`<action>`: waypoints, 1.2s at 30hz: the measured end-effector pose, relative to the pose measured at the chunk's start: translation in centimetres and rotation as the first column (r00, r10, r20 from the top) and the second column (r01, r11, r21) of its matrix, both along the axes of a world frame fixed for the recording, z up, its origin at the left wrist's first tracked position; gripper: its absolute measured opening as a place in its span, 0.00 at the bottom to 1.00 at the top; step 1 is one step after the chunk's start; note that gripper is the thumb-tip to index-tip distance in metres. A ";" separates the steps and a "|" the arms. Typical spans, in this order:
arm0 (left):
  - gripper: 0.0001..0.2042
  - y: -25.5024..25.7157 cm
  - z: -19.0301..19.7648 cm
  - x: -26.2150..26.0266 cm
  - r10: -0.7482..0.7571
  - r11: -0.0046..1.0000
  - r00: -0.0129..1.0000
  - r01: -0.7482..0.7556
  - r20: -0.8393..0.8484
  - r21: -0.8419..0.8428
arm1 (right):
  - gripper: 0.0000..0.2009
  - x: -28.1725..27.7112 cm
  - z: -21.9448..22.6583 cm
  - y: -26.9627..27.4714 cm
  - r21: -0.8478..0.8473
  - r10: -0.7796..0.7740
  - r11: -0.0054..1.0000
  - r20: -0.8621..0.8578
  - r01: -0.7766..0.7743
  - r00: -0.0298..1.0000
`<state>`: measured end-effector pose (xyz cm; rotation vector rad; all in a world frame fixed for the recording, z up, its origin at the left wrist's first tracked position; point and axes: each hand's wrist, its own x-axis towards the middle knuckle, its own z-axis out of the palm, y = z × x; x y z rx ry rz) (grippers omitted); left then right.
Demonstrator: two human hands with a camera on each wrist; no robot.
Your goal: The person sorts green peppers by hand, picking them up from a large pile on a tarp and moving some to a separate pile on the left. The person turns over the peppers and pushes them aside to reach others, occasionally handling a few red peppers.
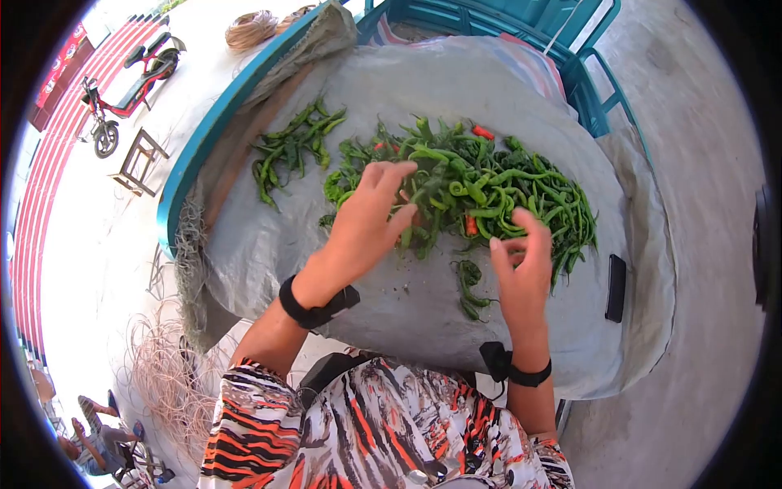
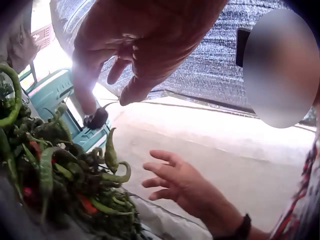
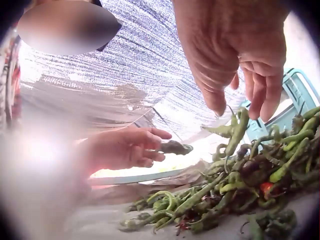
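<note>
A heap of green chili peppers [image 1: 505, 183] with a few red ones lies on a grey sheet. Over its left part, my left hand [image 1: 362, 224] pinches a dark green pepper [image 3: 175, 147] between thumb and fingers, seen in the right wrist view. My right hand [image 1: 523, 273] hovers at the heap's near edge, thumb and fingers bent and apart, holding nothing; the left wrist view shows the same hand [image 2: 185, 187] with spread fingers. Light green peppers [image 3: 237, 132] stand up just below its fingertips in the right wrist view.
A smaller pepper group [image 1: 297, 147] lies to the left, and a few peppers [image 1: 469, 289] lie nearer my body. A black phone [image 1: 616, 288] rests on the sheet's right side. Blue-green metal rails [image 1: 204, 155] border the sheet. A stool [image 1: 140, 163] and scooter [image 1: 134, 90] stand beyond.
</note>
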<state>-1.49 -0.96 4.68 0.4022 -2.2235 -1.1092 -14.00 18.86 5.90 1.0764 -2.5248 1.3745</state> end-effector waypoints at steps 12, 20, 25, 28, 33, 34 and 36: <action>0.37 -0.5 -4.7 -1.3 -0.088 0.965 0.913 0.177 0.399 -0.192 | 0.14 2.6 -3.9 3.2 0.368 0.314 0.864 0.141 -0.344 0.939; 0.32 -0.5 -4.4 -1.1 -0.078 0.923 0.913 0.218 0.400 -0.317 | 0.12 0.4 -5.6 3.3 0.264 0.369 0.870 0.214 -0.417 0.904; 0.17 1.0 -4.6 -0.5 -0.034 0.895 0.903 0.219 0.429 -0.389 | 0.10 -0.8 -6.4 3.2 0.159 0.381 0.882 0.313 -0.444 0.870; 0.14 0.7 -4.9 -0.1 -0.053 0.919 0.920 0.197 0.389 -0.341 | 0.09 -1.3 -8.6 3.6 0.053 0.330 0.912 0.494 -0.407 0.804; 0.10 0.0 -2.9 0.0 -0.137 0.970 0.955 0.183 0.263 -0.159 | 0.09 -2.3 -9.0 3.9 -0.192 0.298 0.952 0.750 -0.237 0.590; 0.09 -0.1 -1.8 0.0 -0.148 0.976 0.954 0.183 0.263 -0.118 | 0.09 -2.2 -9.1 3.9 -0.198 0.298 0.953 0.752 -0.229 0.589; 0.08 -0.5 -0.4 -0.3 -0.149 0.980 0.962 0.175 0.228 -0.099 | 0.10 -2.3 -9.2 3.7 -0.211 0.304 0.952 0.753 -0.223 0.584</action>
